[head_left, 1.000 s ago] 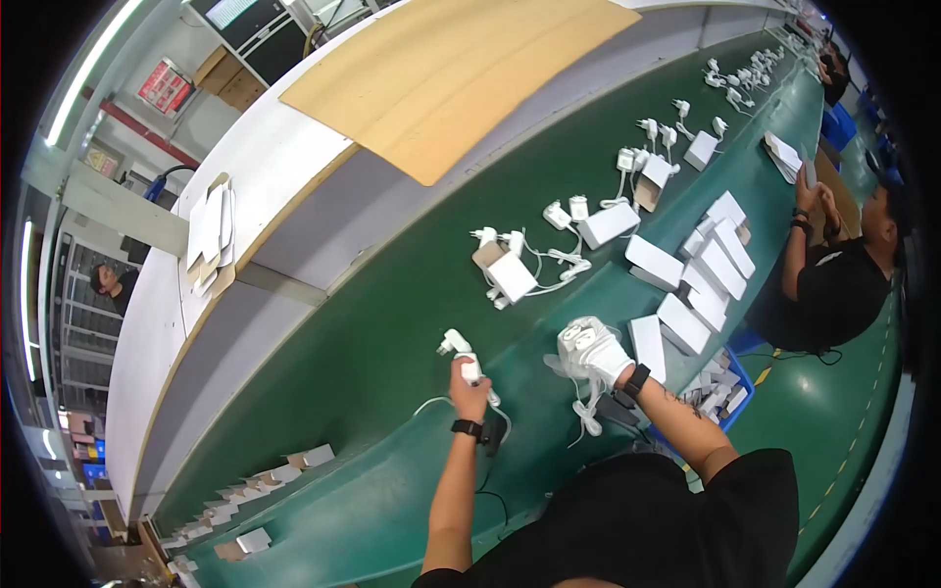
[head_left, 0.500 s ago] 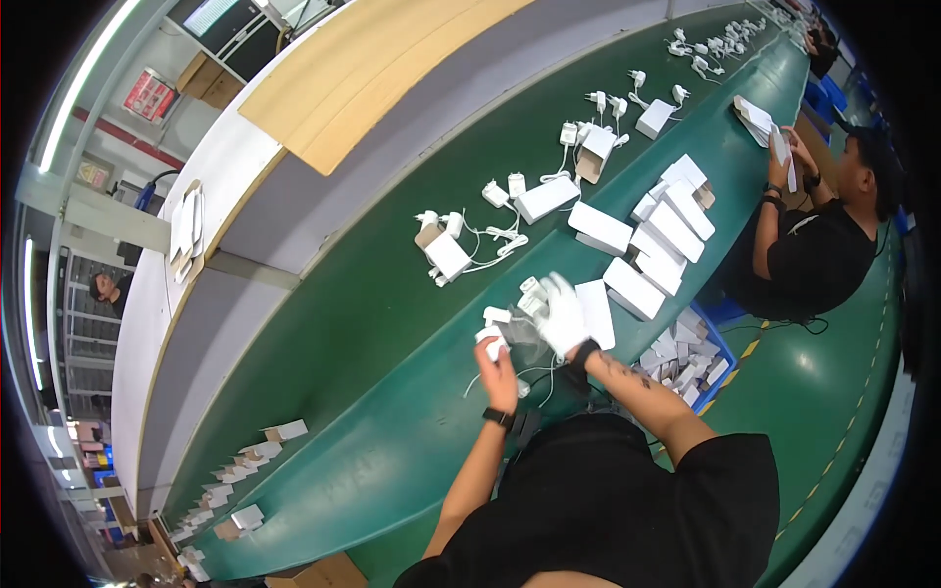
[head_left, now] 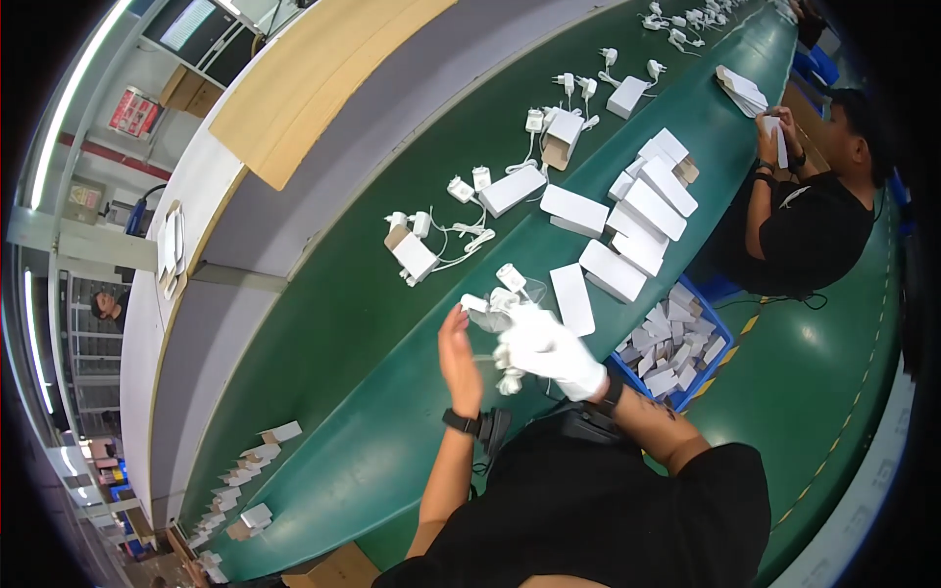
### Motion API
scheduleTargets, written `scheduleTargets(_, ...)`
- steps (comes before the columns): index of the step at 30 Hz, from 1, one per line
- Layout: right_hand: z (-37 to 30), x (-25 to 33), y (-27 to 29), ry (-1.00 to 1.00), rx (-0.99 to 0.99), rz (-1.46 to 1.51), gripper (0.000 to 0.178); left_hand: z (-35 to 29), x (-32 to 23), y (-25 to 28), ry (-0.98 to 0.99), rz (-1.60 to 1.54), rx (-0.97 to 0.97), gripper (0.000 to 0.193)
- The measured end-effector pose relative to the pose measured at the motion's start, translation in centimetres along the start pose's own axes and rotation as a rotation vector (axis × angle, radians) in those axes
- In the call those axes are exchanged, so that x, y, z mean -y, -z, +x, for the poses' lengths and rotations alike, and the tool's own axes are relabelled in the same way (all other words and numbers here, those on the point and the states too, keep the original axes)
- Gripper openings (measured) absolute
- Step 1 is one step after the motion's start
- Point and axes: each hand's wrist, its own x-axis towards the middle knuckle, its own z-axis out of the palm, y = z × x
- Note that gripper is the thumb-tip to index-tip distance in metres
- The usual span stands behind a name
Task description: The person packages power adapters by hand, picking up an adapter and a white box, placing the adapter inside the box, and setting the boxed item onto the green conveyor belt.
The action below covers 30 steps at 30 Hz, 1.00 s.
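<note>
Now, left hand [head_left: 459, 358]: bare and grasping nothing, it is standing with straight fingers, its tips close by a white block [head_left: 473, 303]; whether they are touching, one cannot tell.
Right hand [head_left: 547, 350]: white-gloved, it is covering part of the cabling; blur is hiding its fingers, so its grip cannot be told.
Adapter [head_left: 511, 277]: it is showing just beyond the glove, towards the far edge of the green surface [head_left: 343, 431], with clear plastic [head_left: 534, 290] beside it.
Cable bundle [head_left: 509, 380]: it is showing below the glove, gathered, presumably to avoid tangling.
White boxes [head_left: 654, 208]: they are overlapping along the near edge, right of the hands, probably for easy reach.
Corded plugs [head_left: 461, 189]: they are lying nearer the far edge beside boxes, perhaps for keeping sets together.
Blue crate [head_left: 710, 311]: it is holding small cartons beyond the near edge.
</note>
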Motion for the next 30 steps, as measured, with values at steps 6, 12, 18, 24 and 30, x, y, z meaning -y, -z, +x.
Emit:
scheduleTargets(6, -6.7, 6.4, -2.2, 0.343, -0.183, -0.061, 0.049, 2.6, 6.5, -11.6, -0.877, 0.936, 0.616, 0.041)
scheduleTargets(12, -10.9, 8.5, -2.2, 0.413, -0.394, -0.18, 0.049, 4.9, 11.7, -15.6, -1.142, 1.165, 1.062, 0.031)
scheduleTargets(18, -8.8, 3.7, 11.6, 0.485, -0.849, -0.069, 0.038, 5.7, 14.9, -11.9, -0.93, 1.317, 1.136, 0.034)
scheduleTargets(24, -6.5, -3.9, 32.5, 0.296, -1.143, -0.476, 0.022, 2.9, 5.5, -6.5, -0.656, 0.841, 0.593, 0.07)
scheduleTargets(30, -1.3, -3.6, 30.4, 0.257, -0.758, -1.275, 0.01, -1.0, 6.3, 7.2, -0.25, 0.88, -0.006, 0.074)
